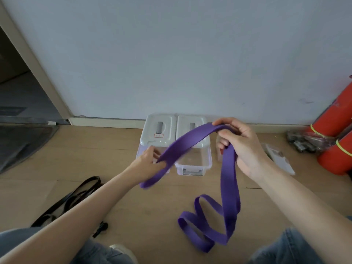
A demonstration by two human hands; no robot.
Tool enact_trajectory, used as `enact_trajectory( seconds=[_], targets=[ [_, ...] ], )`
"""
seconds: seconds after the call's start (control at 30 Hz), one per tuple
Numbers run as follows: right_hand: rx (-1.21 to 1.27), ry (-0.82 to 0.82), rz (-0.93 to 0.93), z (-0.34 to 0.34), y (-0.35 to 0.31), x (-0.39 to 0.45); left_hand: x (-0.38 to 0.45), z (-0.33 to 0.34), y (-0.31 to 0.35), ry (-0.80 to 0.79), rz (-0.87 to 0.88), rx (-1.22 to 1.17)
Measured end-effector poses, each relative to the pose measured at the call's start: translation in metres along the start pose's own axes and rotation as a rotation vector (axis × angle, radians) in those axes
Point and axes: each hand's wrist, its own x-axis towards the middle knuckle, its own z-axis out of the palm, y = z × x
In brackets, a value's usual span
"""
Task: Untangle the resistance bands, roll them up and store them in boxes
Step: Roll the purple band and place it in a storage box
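Observation:
A purple resistance band (227, 189) stretches between my hands above the wooden floor. My left hand (151, 161) grips one end of it in front of the left box. My right hand (240, 143) holds the band higher up, fingers curled round it, and the rest hangs down and lies in folds on the floor. Two clear plastic boxes stand side by side against the wall, the left box (158, 133) and the right box (192, 162), each with a white lid. A black band (74, 197) lies tangled on the floor at the left.
Red rolled mats (337, 130) lean at the right by the wall, with a clear bag (302, 140) of small items and a white flat object (280, 159) beside them. A dark mat (21, 141) lies at a doorway on the left. My knees show at the bottom.

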Motion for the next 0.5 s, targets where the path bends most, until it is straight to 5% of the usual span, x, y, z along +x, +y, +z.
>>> enact_trajectory(
  seconds=[0.07,0.17,0.33,0.4,0.5],
  targets=[
    [0.083,0.067,0.012,-0.006,-0.003,0.005,0.005,-0.001,-0.011,0.019,-0.162,-0.005],
    [-0.031,0.097,0.019,-0.017,0.003,0.009,0.006,-0.013,-0.017,-0.033,-0.3,-0.417],
    [-0.571,0.143,0.055,-0.032,0.029,0.014,-0.002,-0.04,0.009,-0.112,-0.142,-1.155],
    [-0.613,0.107,0.091,-0.034,0.039,0.014,-0.007,-0.045,0.023,-0.215,-0.026,-1.265],
    [-0.532,0.153,0.09,-0.036,0.045,0.018,-0.021,-0.043,0.034,-0.57,-0.044,-1.158]
  ],
)
